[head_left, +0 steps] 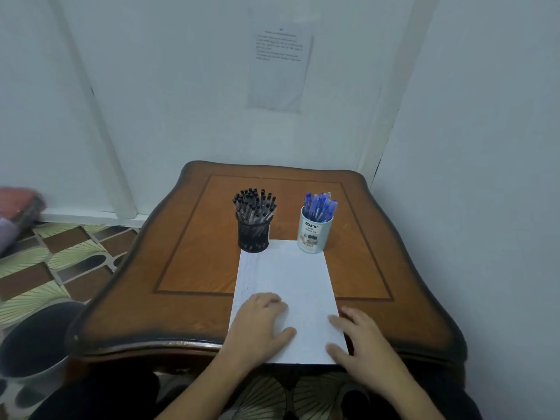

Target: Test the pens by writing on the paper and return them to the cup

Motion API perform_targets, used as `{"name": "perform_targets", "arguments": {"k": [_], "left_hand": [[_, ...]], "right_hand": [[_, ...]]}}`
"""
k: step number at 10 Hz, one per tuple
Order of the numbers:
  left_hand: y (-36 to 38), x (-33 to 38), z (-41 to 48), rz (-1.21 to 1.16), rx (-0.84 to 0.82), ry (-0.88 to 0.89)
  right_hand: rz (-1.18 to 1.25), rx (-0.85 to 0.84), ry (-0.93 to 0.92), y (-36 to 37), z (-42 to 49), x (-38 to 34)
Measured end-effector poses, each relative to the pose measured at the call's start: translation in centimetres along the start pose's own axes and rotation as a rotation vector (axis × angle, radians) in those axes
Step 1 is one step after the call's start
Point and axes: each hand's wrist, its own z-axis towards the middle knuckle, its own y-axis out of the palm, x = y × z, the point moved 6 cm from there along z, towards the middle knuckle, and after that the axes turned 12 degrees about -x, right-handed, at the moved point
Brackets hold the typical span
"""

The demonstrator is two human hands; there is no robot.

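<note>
A white sheet of paper (291,280) lies on the wooden table (197,262), reaching its near edge. Behind the paper stand two cups: a black mesh cup (254,234) full of several black-capped pens (254,204) on the left, and a pale blue cup (313,234) marked DIY holding several blue pens (320,203) on the right. My left hand (260,325) rests flat on the paper's lower left part, fingers relaxed. My right hand (360,341) rests on the paper's lower right edge, fingers spread. Neither hand holds a pen.
The table stands in a corner, with walls close behind and to the right. A printed sheet (278,62) is stuck on the back wall. A dark round bin (33,341) sits on the patterned floor at the left.
</note>
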Motion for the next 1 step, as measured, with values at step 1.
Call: {"name": "perform_targets", "arguments": {"k": [1], "left_hand": [[0.77, 0.97, -4.63, 0.015, 0.029, 0.076]], "right_hand": [[-0.005, -0.153, 0.006, 1.03, -5.09, 0.28]]}}
